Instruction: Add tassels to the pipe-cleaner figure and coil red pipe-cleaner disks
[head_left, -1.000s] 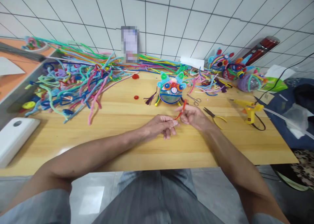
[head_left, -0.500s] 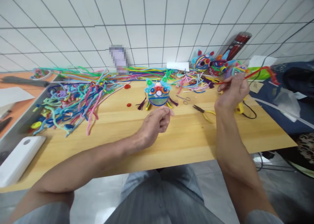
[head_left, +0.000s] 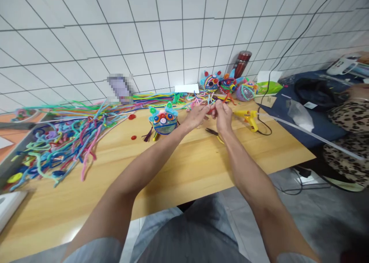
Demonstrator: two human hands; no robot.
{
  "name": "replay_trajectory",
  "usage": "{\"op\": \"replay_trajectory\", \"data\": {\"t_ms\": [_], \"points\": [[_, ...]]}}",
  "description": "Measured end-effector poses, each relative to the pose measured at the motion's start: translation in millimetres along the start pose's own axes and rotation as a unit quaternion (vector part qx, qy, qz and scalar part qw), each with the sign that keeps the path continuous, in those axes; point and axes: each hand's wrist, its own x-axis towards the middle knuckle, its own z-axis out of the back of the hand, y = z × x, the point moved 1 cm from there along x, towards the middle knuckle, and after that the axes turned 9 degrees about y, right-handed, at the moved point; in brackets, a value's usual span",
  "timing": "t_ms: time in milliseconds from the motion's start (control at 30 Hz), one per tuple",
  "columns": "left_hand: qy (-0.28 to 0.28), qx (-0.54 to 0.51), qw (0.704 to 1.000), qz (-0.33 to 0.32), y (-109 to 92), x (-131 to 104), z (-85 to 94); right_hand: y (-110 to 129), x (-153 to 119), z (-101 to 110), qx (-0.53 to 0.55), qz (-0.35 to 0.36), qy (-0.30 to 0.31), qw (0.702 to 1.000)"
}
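Observation:
My left hand (head_left: 197,116) and my right hand (head_left: 224,115) meet above the back middle of the table. Both have their fingers closed on a red pipe cleaner (head_left: 212,110), of which only short bits show; its red end (head_left: 229,98) sticks out behind my right hand. To the left of my hands stands a round lion-like figure (head_left: 164,121) with blue ears, orange-ringed eyes and dark tassels. Pliers (head_left: 211,131) with yellow handles lie under my right wrist, partly hidden by it. The scissors are hidden behind my left arm.
A yellow glue gun (head_left: 249,119) with a black cord lies right of my hands. Finished-looking figures (head_left: 211,81) and a red thermos (head_left: 242,63) stand by the wall. Loose pipe cleaners (head_left: 63,144) heap at left, near two red discs (head_left: 133,137). Another person's leopard-print clothing (head_left: 346,144) shows at right.
My right hand has come leftward with the red pipe cleaner, and my left hand has reached forward and right to meet it. The view has turned to the right.

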Motion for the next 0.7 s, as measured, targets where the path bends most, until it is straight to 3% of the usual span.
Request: {"op": "replay_trajectory", "data": {"t_ms": [133,300,400,533,700], "points": [[0.013,-0.002,1.000,-0.024,12.0,-29.6,-2.1,-0.6,1.6,-1.5,0.030,-0.054,0.061,0.996],[0.020,-0.081,0.996,-0.018,12.5,-40.8,-8.2,4.5,0.5,-0.2,0.075,-0.099,0.107,0.986],[0.030,-0.062,0.997,-0.046,9.4,-48.2,-12.9,9.4,-1.1,-0.5,0.082,-0.125,0.141,0.979],[-0.008,0.011,0.998,-0.064,10.8,-66.5,-16.9,13.7,-1.7,-0.1,0.092,-0.129,0.126,0.979],[-0.088,0.084,0.988,-0.097,16.5,-94.0,-22.5,8.6,-5.8,-7.7,0.087,-0.077,0.108,0.987]]}}
